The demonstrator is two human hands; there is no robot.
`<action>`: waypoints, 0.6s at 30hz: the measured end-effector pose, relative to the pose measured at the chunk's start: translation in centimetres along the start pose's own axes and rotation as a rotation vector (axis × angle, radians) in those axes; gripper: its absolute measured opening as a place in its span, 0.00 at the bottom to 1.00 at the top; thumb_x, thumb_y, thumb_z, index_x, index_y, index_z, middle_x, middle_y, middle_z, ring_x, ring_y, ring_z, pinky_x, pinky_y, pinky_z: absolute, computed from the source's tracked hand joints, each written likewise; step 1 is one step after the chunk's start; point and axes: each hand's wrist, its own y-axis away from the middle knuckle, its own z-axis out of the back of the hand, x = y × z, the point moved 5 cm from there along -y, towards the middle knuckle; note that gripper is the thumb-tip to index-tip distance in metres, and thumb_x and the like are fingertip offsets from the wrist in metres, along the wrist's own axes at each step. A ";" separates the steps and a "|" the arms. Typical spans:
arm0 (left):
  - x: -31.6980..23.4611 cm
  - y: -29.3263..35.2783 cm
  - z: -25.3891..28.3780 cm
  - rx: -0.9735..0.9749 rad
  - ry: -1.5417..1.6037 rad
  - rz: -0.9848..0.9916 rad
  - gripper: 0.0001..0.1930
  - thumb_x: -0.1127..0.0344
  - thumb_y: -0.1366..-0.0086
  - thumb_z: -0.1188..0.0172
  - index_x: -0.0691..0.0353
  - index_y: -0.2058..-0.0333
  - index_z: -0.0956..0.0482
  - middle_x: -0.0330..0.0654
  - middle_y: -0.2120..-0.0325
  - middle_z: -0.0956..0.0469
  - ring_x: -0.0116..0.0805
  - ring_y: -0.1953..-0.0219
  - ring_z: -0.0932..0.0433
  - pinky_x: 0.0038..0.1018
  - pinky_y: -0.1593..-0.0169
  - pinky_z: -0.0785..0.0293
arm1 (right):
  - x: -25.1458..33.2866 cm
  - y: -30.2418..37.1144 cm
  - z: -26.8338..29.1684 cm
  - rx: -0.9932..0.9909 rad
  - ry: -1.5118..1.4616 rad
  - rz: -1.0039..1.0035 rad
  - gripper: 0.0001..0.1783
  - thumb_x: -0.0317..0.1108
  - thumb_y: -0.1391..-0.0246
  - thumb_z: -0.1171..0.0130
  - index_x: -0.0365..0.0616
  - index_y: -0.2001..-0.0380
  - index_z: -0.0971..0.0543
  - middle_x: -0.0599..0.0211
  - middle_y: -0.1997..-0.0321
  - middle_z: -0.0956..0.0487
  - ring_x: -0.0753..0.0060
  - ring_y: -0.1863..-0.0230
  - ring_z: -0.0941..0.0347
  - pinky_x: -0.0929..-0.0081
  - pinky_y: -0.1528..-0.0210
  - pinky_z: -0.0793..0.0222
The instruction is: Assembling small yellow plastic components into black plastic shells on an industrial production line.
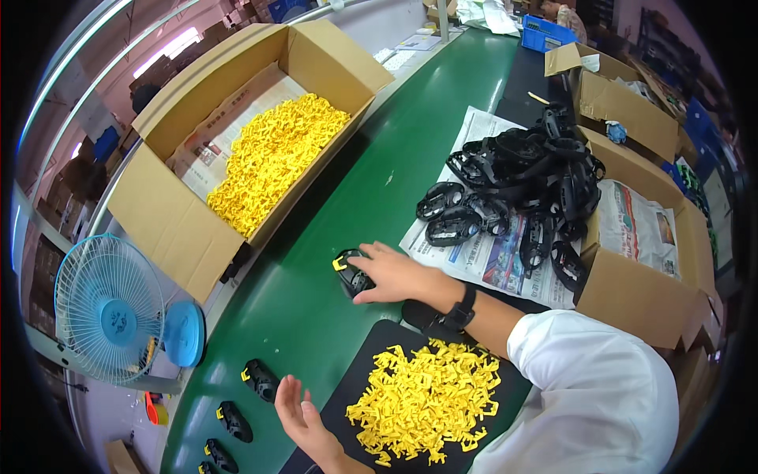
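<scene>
My right hand (388, 273) reaches over the green belt, its fingers and thumb around a black plastic shell (354, 278) shaped like a computer-mouse housing. A small yellow clip shows at that shell's far left end. Closer in, my left hand (304, 423) is raised with its fingers apart and holds nothing. Just beyond its fingertips another black shell with a yellow clip (260, 381) lies on the belt. Several more such shells (234, 421) form a row toward the lower left. Loose yellow clips (426, 399) are heaped on a black mat (357, 354) in front of me.
Black shells (521, 174) pile up on newspaper (485, 265) at the right, beside an open cardboard box (643, 296). A large carton (170, 213) of yellow clips (276, 158) stands at the far left. Near it is a blue fan (114, 316). A blue crate (545, 34) sits farther back.
</scene>
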 end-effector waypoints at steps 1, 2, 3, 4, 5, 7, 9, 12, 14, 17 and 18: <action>0.2 0.0 0.5 0.004 -0.033 -0.001 0.24 0.64 0.34 0.47 0.66 0.41 0.34 0.51 0.43 0.31 0.44 0.40 0.32 0.41 0.38 0.38 | 0.1 -0.2 1.4 -0.004 -0.018 0.085 0.41 0.53 0.55 0.32 0.42 0.41 0.30 0.42 0.37 0.34 0.41 0.37 0.38 0.55 0.37 0.38; 0.2 -0.1 0.9 -0.013 -0.035 0.006 0.24 0.64 0.34 0.47 0.66 0.41 0.34 0.51 0.43 0.31 0.44 0.40 0.32 0.41 0.38 0.38 | 0.3 -0.1 3.6 -0.013 -0.032 0.051 0.40 0.52 0.56 0.31 0.43 0.42 0.30 0.47 0.38 0.32 0.44 0.37 0.37 0.57 0.37 0.37; 0.1 -0.2 0.7 -0.006 -0.037 0.018 0.23 0.64 0.34 0.47 0.67 0.43 0.33 0.50 0.44 0.30 0.43 0.41 0.32 0.40 0.38 0.37 | 0.2 0.5 6.2 -0.025 -0.041 0.009 0.40 0.50 0.57 0.31 0.44 0.42 0.29 0.51 0.39 0.30 0.47 0.38 0.36 0.58 0.38 0.37; 0.0 -0.2 0.5 -0.002 -0.043 0.033 0.22 0.64 0.34 0.46 0.67 0.44 0.31 0.49 0.44 0.30 0.42 0.42 0.31 0.40 0.39 0.37 | -0.5 1.6 8.4 -0.138 0.110 -0.008 0.40 0.48 0.60 0.29 0.46 0.43 0.28 0.55 0.41 0.28 0.49 0.40 0.34 0.59 0.39 0.35; -0.1 -0.2 0.2 -0.006 -0.041 0.045 0.22 0.64 0.34 0.46 0.67 0.44 0.31 0.49 0.44 0.30 0.42 0.42 0.31 0.40 0.39 0.37 | -1.6 3.1 10.5 -0.252 0.263 -0.032 0.40 0.46 0.63 0.27 0.48 0.43 0.27 0.59 0.43 0.26 0.50 0.42 0.32 0.59 0.41 0.34; -0.3 -0.5 -0.1 0.039 -0.020 0.025 0.21 0.64 0.35 0.46 0.68 0.46 0.30 0.48 0.46 0.28 0.42 0.43 0.30 0.39 0.40 0.36 | -5.1 4.1 11.3 -0.107 0.270 -0.214 0.39 0.42 0.64 0.27 0.52 0.43 0.26 0.58 0.44 0.26 0.49 0.42 0.31 0.61 0.42 0.32; -0.1 -0.8 -0.4 0.039 0.003 0.032 0.20 0.67 0.35 0.47 0.68 0.46 0.30 0.48 0.46 0.28 0.42 0.44 0.29 0.39 0.40 0.34 | -8.0 4.3 10.6 0.139 0.219 -0.459 0.38 0.38 0.65 0.28 0.53 0.44 0.25 0.59 0.44 0.26 0.52 0.43 0.29 0.62 0.43 0.31; 0.1 -0.9 -0.5 0.068 0.035 0.039 0.18 0.71 0.36 0.49 0.68 0.47 0.29 0.49 0.47 0.27 0.40 0.45 0.27 0.36 0.41 0.33 | -9.2 3.2 8.1 0.181 0.331 -0.469 0.34 0.34 0.65 0.29 0.54 0.48 0.22 0.62 0.46 0.25 0.57 0.46 0.26 0.64 0.45 0.29; 0.1 -0.9 -0.5 0.082 0.019 0.048 0.18 0.71 0.36 0.49 0.68 0.47 0.29 0.49 0.47 0.27 0.40 0.45 0.27 0.36 0.41 0.32 | -9.2 2.6 8.0 0.185 0.305 -0.471 0.32 0.33 0.64 0.31 0.53 0.49 0.21 0.62 0.47 0.24 0.57 0.46 0.26 0.64 0.45 0.29; 0.0 -0.6 -0.7 0.119 0.004 0.056 0.19 0.69 0.36 0.48 0.68 0.46 0.29 0.49 0.47 0.27 0.40 0.45 0.27 0.36 0.42 0.32 | -7.6 2.7 9.6 0.039 0.159 -0.274 0.24 0.30 0.58 0.37 0.47 0.52 0.21 0.57 0.54 0.20 0.56 0.52 0.23 0.63 0.49 0.28; 0.0 -0.5 -1.0 0.148 0.002 0.055 0.21 0.66 0.36 0.46 0.68 0.45 0.30 0.49 0.47 0.27 0.40 0.45 0.27 0.36 0.42 0.32 | -5.2 3.2 11.7 -0.036 0.054 -0.176 0.22 0.30 0.56 0.38 0.45 0.53 0.22 0.56 0.56 0.19 0.55 0.54 0.22 0.64 0.50 0.27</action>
